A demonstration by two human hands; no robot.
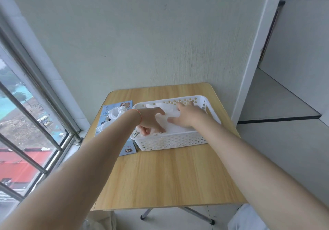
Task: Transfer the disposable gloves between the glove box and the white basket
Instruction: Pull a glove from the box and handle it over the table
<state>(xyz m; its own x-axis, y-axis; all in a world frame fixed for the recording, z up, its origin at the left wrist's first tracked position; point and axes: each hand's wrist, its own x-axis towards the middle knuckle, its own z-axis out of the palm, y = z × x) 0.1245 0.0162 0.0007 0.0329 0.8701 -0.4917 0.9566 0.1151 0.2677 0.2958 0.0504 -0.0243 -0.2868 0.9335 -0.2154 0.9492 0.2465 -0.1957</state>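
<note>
A white perforated basket (170,141) stands on the wooden table, holding a pile of thin clear disposable gloves (170,116). Both my hands are inside it. My left hand (150,121) lies at the basket's left end with its fingers curled down into the gloves. My right hand (185,115) lies flat on top of the pile with the fingers spread. The light-blue glove box (116,112) lies flat to the left of the basket, partly under my left forearm, with crumpled gloves (115,114) sticking out of its opening.
The small wooden table (165,176) stands against a pale wall, with a barred window (26,122) close on the left. A white door frame and tiled floor lie to the right. The table's metal legs show below its front edge.
</note>
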